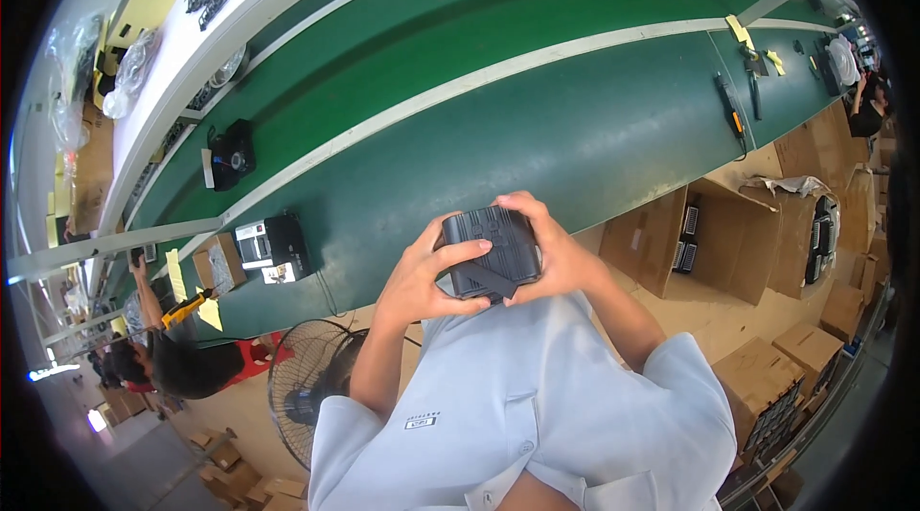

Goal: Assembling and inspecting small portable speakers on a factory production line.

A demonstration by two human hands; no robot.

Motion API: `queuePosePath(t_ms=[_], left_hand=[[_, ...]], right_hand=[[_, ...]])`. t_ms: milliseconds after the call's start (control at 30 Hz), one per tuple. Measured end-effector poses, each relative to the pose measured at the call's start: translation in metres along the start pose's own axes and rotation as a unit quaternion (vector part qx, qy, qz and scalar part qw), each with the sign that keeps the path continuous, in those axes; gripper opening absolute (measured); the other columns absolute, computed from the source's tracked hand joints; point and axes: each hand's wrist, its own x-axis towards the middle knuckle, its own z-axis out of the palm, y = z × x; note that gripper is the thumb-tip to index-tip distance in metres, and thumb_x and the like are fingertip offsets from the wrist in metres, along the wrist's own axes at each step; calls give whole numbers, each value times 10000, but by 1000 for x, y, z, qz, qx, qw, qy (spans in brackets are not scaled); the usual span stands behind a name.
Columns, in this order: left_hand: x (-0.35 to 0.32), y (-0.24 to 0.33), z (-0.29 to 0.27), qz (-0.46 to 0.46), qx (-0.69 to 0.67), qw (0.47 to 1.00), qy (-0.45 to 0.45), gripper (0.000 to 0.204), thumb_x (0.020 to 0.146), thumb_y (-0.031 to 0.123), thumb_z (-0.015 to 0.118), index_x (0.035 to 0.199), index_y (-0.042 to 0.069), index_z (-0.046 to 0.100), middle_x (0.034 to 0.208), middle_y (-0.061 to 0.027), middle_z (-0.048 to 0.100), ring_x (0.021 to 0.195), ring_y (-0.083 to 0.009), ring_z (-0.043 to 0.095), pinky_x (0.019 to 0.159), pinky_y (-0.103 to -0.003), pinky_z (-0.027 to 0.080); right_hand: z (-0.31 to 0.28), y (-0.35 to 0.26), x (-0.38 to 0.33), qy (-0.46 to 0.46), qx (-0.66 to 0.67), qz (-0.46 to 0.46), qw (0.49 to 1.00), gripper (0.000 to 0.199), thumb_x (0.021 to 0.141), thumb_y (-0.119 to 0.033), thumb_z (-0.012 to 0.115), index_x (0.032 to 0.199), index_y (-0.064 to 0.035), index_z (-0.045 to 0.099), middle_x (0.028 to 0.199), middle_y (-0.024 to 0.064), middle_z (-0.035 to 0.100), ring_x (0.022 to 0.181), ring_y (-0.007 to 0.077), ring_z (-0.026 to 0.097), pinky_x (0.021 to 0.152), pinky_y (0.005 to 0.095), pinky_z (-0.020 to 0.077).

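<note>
I hold a dark ribbed plastic box (491, 250) in front of my chest, my left hand (422, 276) cupping its left side with the thumb across the top, my right hand (556, 248) wrapped round its right side and far edge. Beyond it runs the green conveyor belt (537, 128). Far to the left on the belt sit a black device (230, 155) and a black-and-white unit (273, 245). Open cardboard cartons (728, 233) stand to my right, and a floor fan (311, 386) stands near left.

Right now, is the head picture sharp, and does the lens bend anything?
Head view: the black box held by the left hand and right hand is sharp and evenly lit; the green conveyor belt and its white edges curve from fisheye distortion; the corners are black; no strong glare.
</note>
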Motion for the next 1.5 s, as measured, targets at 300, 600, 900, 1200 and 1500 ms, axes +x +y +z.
queuePosePath(t_ms=[300,600,900,1200,1500], left_hand=[[1,-10,7,7,13,1000,0,863,549,254,928,1308,194,523,1265,-239,554,1076,-417,632,869,-461,557],[14,-33,42,-149,-157,972,97,1115,706,402,888,1476,57,160,1327,-215,457,1187,-325,557,1004,-435,465],[-9,-83,73,-297,-521,797,78,1281,625,616,872,1563,100,170,1432,-118,454,1287,-226,498,1072,-358,422],[1,-52,68,-218,-416,870,148,1305,634,530,909,1573,36,151,1475,-137,428,1325,-241,476,1111,-375,386],[-7,-55,68,-184,-400,885,150,1287,659,597,868,1555,-16,177,1468,-164,435,1336,-252,471,1120,-385,373]], right_hand=[[-7,-5,0,-2,-4,27,1000,1179,584,-304,942,1520,-88,257,1394,200,410,1274,348,461,1069,443,382],[-8,30,8,120,247,148,950,1163,680,-454,897,1531,-82,198,1406,161,438,1306,298,465,1109,418,364],[-4,48,14,137,400,152,893,902,825,-514,766,1492,-82,339,1419,192,452,1269,270,508,1020,385,464],[23,-6,4,182,-171,79,965,1070,696,-458,859,1492,-46,275,1343,212,423,1239,352,495,1050,436,406],[28,-27,10,176,-182,112,961,929,651,-338,843,1411,-69,382,1287,205,471,1115,367,567,934,431,486]])
